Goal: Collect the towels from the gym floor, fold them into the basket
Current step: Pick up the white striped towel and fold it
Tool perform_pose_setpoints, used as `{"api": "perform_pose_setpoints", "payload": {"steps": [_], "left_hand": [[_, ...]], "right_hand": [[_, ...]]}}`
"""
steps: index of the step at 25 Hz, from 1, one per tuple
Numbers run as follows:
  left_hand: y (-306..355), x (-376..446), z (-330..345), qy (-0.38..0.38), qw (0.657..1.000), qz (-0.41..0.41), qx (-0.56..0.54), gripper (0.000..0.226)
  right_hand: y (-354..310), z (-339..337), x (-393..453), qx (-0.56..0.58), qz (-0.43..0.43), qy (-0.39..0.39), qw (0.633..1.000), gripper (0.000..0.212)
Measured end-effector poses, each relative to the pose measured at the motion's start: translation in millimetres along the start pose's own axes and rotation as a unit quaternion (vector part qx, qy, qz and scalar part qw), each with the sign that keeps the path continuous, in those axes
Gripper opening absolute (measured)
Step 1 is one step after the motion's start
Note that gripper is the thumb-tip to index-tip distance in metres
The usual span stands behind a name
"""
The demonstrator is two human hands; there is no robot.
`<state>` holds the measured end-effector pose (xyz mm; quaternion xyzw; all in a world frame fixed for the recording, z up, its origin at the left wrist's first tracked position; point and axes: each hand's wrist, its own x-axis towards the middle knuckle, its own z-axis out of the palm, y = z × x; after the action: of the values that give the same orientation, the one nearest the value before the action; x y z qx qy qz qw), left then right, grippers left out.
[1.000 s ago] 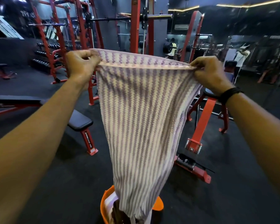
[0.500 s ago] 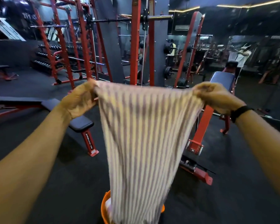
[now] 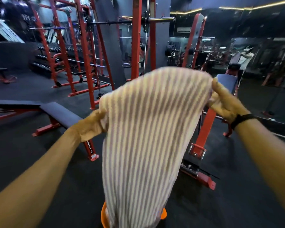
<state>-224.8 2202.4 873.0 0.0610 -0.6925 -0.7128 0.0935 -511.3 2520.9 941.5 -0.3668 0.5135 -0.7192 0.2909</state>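
Note:
A purple-and-cream striped towel (image 3: 146, 137) hangs in front of me, its top edge bulging upward between my hands. My left hand (image 3: 90, 125) grips its upper left corner and my right hand (image 3: 224, 102), with a black band on the wrist, pinches the upper right corner. The towel's lower end drops into an orange basket (image 3: 104, 216) on the dark floor right below; only parts of the basket's rim show on either side of the cloth. The frame is motion-blurred.
A flat bench (image 3: 59, 112) with red legs stands to the left on the black rubber floor. An inclined bench on a red frame (image 3: 204, 129) is right behind the towel. Red racks (image 3: 87, 55) and a dumbbell rack fill the back; mirrors line the right wall.
Both hands have come down and toward me with the towel, the left lower than the right. The top edge has gone slack and billows up; the towel sinks further over the basket.

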Motion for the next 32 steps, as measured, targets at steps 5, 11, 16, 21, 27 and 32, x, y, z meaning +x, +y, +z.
{"api": "perform_pose_setpoints", "payload": {"steps": [5,11,16,21,27,32], "left_hand": [[-15,8,6,-0.032,0.994,-0.032,0.101,0.06],[-1,3,3,0.005,0.999,0.007,-0.033,0.073],[-3,-2,26,0.004,0.999,0.033,0.021,0.061],[18,-3,0,-0.004,0.999,-0.003,-0.039,0.091],[17,-6,28,0.074,0.997,-0.026,0.001,0.055],[-4,-19,17,-0.053,0.962,-0.154,0.219,0.1]], "right_hand": [[100,-8,0,-0.251,0.161,-0.081,0.951,0.021],[48,31,-4,0.041,0.047,-0.011,0.998,0.039],[100,52,-14,-0.095,0.192,-0.082,0.973,0.076],[56,59,-7,0.053,0.078,0.002,0.996,0.045],[79,71,-9,-0.075,0.178,-0.065,0.979,0.063],[92,58,-25,-0.096,0.27,-0.124,0.95,0.089]]}}
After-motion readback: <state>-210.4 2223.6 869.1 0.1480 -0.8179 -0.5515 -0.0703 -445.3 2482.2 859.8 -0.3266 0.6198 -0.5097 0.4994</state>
